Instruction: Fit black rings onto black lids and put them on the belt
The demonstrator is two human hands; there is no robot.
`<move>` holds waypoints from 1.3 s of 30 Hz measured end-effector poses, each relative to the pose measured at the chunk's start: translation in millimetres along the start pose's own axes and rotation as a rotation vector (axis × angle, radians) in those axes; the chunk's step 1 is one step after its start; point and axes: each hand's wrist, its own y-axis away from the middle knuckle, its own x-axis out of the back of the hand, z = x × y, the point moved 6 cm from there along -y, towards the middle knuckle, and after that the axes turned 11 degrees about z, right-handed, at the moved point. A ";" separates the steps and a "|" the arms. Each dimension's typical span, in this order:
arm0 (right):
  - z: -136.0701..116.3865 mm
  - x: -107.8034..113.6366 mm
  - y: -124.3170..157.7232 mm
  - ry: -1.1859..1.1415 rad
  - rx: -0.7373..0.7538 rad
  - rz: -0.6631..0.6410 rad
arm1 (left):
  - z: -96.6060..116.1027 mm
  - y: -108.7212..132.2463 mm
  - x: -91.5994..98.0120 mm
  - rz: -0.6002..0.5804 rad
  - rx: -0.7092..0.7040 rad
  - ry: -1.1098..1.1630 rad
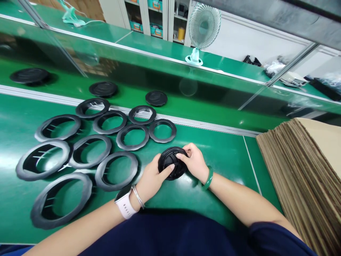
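Between my two hands is a round black plastic part point(172, 163) with ribs across its face, held just above the green table point(223, 202). My left hand point(153, 177) grips its left edge, thumb pressed on the ribbed face. On the upper right edge, my right hand point(195, 161) closes round it, thumb also on the face; its other fingers are partly hidden behind the part. To the left lie several black plastic rings point(132, 145), spread out on the table. Behind them, three black discs point(156, 98) rest along the green strip at the back.
A tall stack of cardboard sheets point(298, 170) stands at the right. A metal rail point(207, 125) runs along the table's back, with a transparent panel beyond it. Past the panel, a mint-green fan point(204, 28) stands on another green surface.
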 end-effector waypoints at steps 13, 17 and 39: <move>-10.4 -2.4 5.5 -0.020 -0.007 -0.382 | 0.9 -0.3 3.5 0.050 0.000 0.009; -10.5 0.0 9.3 0.098 0.032 -0.303 | 2.7 0.1 2.0 0.053 -0.004 0.044; 8.9 39.9 -60.6 -0.584 -0.234 -0.006 | 20.5 -3.2 4.6 0.051 -0.447 -0.260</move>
